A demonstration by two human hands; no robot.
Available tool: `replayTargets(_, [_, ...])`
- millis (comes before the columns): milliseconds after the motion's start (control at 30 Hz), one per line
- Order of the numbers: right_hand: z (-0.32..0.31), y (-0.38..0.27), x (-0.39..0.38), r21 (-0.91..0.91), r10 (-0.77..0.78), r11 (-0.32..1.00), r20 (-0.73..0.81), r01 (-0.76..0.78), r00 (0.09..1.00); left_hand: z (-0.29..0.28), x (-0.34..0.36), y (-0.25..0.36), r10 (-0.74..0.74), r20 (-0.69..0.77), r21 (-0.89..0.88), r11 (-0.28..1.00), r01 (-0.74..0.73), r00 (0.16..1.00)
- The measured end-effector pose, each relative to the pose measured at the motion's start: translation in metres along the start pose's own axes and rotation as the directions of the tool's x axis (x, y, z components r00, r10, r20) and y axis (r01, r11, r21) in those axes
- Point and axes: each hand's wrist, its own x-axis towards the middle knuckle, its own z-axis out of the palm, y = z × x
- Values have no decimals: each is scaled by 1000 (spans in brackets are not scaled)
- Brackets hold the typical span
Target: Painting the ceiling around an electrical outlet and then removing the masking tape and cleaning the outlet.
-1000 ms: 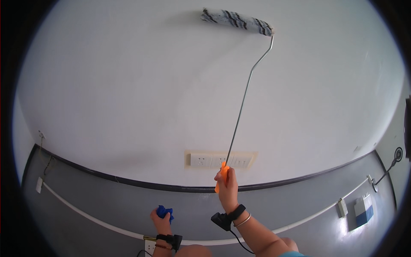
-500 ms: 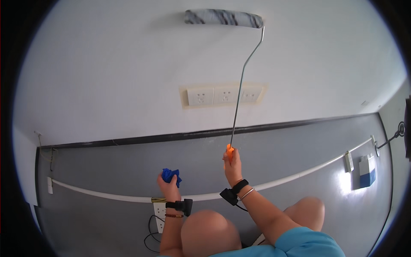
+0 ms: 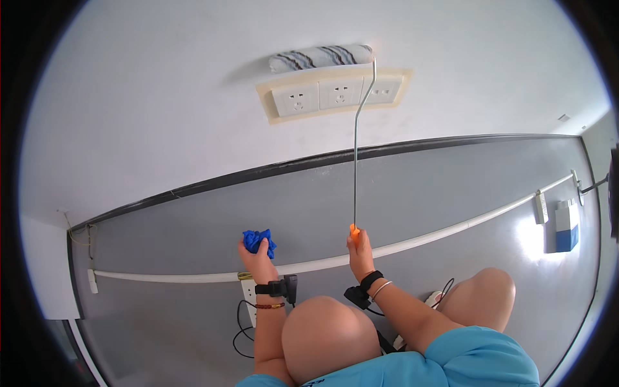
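My right hand (image 3: 362, 251) is wrapped round the orange handle (image 3: 354, 233) of a paint roller. From it a long thin metal rod (image 3: 356, 168) reaches up the white wall. The striped, fuzzy roller sleeve (image 3: 321, 58) lies against the wall just above a row of white wall sockets (image 3: 340, 94), which have a cream tape border. The rod crosses in front of the right-hand socket. My left hand (image 3: 256, 259) holds a crumpled blue cloth (image 3: 259, 242) low in front of the wall, above the grey floor, apart from the roller.
A black skirting strip (image 3: 271, 169) runs where the wall meets the grey floor (image 3: 309, 213). A long white cable cover (image 3: 438, 238) crosses the floor under my hands. A power strip (image 3: 249, 293) with black cables lies by my left forearm. A blue-and-white box (image 3: 567, 226) stands at right.
The roller sleeve has come down the wall, from well above the sockets to just over their tape border. My view has shifted a little. The blue cloth stays in my left hand.
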Motion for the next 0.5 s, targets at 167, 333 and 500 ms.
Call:
replayTargets(167, [5,8,-13,20,-5,1000,3,5,1000,-5,2,-7,50,-50,54,997,-48,997])
replayTargets(333, [0,32,-22,-23,15,1000,-9,-15,1000,0,-1,-4,13,-25,-6,1000,-13,1000])
replayTargets(500, [-1,32,-18,-42,17,999,-22,-18,1000,3,2,-4,22,-17,11,1000,-21,1000])
